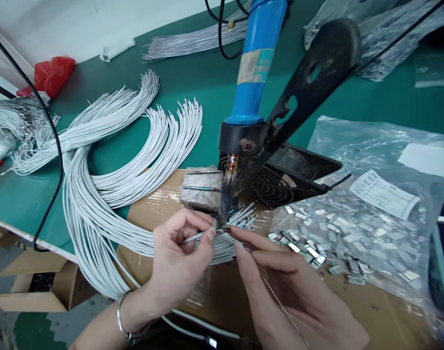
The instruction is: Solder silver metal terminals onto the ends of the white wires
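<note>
Green bench (214,82) setup, left hand (185,255) pinching a white wire (193,237) just beside the soldering iron (248,99), right hand (291,282) pinching thin solder (282,307), so if my grip slips, I'm probably getting burnt.

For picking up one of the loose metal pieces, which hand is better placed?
Probably the right hand: it is nearer the metal pieces, though it seems to hold a thin wire. The left hand is farther off, pinching a white cable near the soldering iron's tip.
</note>
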### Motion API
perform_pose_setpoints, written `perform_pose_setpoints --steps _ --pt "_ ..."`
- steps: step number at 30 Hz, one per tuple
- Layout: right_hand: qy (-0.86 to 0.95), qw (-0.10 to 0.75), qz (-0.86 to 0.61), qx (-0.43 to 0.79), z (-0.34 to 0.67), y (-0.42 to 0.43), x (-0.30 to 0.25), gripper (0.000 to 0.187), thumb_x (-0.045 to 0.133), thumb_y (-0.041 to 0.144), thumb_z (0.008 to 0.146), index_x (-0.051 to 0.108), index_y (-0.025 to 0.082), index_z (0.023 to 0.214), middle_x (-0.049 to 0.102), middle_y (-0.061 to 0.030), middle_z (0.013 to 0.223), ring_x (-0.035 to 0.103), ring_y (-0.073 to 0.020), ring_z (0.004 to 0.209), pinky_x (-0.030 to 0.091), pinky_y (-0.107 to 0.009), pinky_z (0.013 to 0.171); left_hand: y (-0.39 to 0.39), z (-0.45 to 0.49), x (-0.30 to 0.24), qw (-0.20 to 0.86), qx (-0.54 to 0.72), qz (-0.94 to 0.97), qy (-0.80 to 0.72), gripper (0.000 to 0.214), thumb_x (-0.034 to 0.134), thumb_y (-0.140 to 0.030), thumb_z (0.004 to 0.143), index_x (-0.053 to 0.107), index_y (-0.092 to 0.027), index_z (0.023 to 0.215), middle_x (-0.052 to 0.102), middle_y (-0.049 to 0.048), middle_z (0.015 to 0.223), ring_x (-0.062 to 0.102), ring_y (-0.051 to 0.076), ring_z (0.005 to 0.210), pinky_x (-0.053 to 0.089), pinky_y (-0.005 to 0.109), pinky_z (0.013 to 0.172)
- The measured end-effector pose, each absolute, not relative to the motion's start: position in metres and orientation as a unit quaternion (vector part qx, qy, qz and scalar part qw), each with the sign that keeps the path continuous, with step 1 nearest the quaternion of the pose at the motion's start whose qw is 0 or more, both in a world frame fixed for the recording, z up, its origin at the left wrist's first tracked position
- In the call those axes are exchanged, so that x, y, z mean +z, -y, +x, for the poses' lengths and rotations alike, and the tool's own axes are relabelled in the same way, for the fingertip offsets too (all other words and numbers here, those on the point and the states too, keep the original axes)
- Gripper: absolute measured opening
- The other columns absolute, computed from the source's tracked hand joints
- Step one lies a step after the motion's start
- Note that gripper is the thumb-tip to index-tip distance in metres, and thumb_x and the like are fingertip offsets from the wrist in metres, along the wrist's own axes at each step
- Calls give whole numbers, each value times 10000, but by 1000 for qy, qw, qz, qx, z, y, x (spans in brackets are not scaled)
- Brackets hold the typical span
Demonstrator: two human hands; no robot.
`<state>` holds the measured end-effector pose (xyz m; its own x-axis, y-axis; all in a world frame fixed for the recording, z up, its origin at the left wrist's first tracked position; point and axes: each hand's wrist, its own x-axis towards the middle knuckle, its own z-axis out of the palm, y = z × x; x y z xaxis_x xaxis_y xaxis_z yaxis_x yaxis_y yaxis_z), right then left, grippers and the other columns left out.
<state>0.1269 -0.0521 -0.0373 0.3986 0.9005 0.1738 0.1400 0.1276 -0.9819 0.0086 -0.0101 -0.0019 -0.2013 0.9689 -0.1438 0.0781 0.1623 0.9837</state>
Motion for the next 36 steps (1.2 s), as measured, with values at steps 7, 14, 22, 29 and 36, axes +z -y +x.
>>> perform_pose_setpoints --steps 7,14,22,29,36 --pt "424 614 -584 318 124 53 -36 147 793 202 923 724 232 796 856 -52 1075 834 -200 934 668 -244 843 13 7 -8 470 489 427 -598 110 779 -82 788 712 -151 733 760 39 867 554 56 592 380 128 512" --pt "413 610 -589 332 123 53 -34 171 777 177 936 714 231 788 853 -8 1069 811 -111 876 614 -155 860 10 8 -3 484 478 413 -606 112 786 -78 741 697 -136 703 752 48 849 564 61 590 400 135 518" --pt "423 599 -593 333 125 52 -35 176 775 198 940 706 241 783 852 -2 1082 801 -97 844 595 -141 822 9 7 -2 491 469 410 -608 116 784 -104 728 678 -130 687 753 57 841 544 56 574 416 129 524" --pt "431 574 -605 345 130 53 -35 179 784 262 941 711 213 786 852 -72 1114 820 -160 832 644 -218 810 10 8 -2 476 473 422 -609 95 779 -99 724 691 -129 703 757 66 834 545 57 562 403 120 499" --pt "433 596 -595 323 127 53 -38 124 809 248 915 742 215 815 853 -87 1095 829 -218 936 668 -279 854 10 8 -1 457 485 438 -604 91 777 -102 716 695 -133 691 768 73 821 528 53 529 394 113 469"
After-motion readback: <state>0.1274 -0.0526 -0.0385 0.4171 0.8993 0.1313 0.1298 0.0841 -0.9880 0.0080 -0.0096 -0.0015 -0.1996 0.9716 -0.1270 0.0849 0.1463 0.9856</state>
